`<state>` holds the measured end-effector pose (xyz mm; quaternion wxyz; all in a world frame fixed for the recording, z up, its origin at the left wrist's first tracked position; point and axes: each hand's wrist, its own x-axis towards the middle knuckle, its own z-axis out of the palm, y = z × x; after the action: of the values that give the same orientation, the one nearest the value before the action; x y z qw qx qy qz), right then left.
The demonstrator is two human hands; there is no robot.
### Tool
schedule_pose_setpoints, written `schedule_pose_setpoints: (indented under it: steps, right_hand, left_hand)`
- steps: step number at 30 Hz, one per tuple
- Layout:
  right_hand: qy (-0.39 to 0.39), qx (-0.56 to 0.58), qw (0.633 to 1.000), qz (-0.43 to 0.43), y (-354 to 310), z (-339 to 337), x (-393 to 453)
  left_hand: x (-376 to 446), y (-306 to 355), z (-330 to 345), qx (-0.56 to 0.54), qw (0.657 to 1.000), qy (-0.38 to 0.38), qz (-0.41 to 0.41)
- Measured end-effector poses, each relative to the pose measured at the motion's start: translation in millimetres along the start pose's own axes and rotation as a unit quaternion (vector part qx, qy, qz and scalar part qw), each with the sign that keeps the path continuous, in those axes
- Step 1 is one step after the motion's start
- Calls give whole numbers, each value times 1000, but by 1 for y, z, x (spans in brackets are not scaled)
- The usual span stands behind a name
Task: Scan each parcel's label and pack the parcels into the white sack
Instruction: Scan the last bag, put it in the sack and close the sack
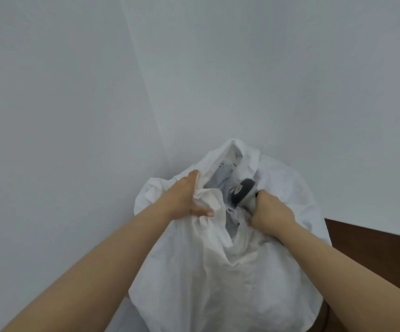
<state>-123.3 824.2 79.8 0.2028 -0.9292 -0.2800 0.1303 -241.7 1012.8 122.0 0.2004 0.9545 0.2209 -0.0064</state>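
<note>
We're packing: left hand point(186, 197) grips the crumpled white fabric sack point(218, 271), right hand point(269, 212) clutches rim and grey-headed handheld scanner point(243, 191); next, probably another parcel.

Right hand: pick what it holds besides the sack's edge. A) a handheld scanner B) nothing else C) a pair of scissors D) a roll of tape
A: the right hand grips a grey-and-white scanner together with the rim of the white sack, its head pointing into the opening.
</note>
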Motion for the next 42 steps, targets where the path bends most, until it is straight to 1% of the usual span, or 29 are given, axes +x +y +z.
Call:
schedule_pose_setpoints:
  steps: [1,2,3,4,6,9,12,15,18,19,20,21,22,24,25,26,27,28,29,31,33,35,37,40,42]
  right_hand:
    - [8,13,1000,-1,2,0,4]
    - [11,46,999,-2,3,-2,8]
    - [14,103,995,-6,3,-4,12]
    - [16,178,984,-12,1,-8,15]
    - [24,310,950,-27,-5,-23,21]
    - [44,420,906,-41,-19,-52,37]
    - [69,529,845,-35,-38,-84,57]
    - [100,597,795,-44,-53,-116,67]
    - [94,643,753,-102,-64,-132,63]
    - [81,650,745,-125,-66,-132,61]
    - [61,648,746,-139,-69,-130,59]
    - [35,639,756,-141,-70,-125,57]
    - [3,624,770,-133,-70,-117,55]
    - [-73,579,807,-92,-61,-92,48]
    - [-111,541,831,-69,-52,-76,43]
    - [-150,500,852,-50,-43,-61,37]
    - [-186,469,863,-33,-35,-47,30]
    - [-214,456,864,-16,-27,-35,25]
    - [-228,459,859,1,-22,-26,21]
    - [-228,465,855,27,-18,-17,19]
    - [-218,439,871,36,-20,-15,19]
    - [-211,415,885,32,-22,-21,17]
    - [-208,411,887,23,-22,-32,12]
    - [-189,415,890,15,-23,-53,-1]
    - [-163,430,888,19,-25,-65,-13]
  left_hand:
    - [3,-2,2,39,999,-7,2]
    - [7,-3,5,58,998,6,3]
    - [12,-3,8,54,998,44,3]
    - [16,0,11,27,995,91,1]
    - [26,8,13,-80,982,171,-16]
    - [41,21,6,-247,932,261,-49]
    - [54,34,-8,-373,873,310,-58]
    - [66,39,-30,-403,837,366,-54]
    - [65,42,-49,-415,805,422,-38]
    - [62,42,-51,-422,792,440,-27]
    - [58,43,-52,-419,788,451,-15]
    - [54,42,-50,-403,797,449,-4]
    - [51,39,-46,-378,821,428,-2]
    - [47,26,-26,-314,884,346,-27]
    - [45,19,-13,-283,909,301,-47]
    - [42,14,1,-252,930,259,-65]
    - [40,9,12,-210,947,230,-80]
    - [38,8,21,-158,960,215,-88]
    - [36,8,28,-112,967,211,-89]
    - [35,11,37,-68,974,196,-89]
    - [31,15,42,-27,984,154,-87]
    - [28,17,39,-10,991,105,-83]
    - [22,17,27,-2,994,76,-74]
    - [9,17,8,20,995,80,-55]
    - [-4,18,1,-9,995,97,-37]
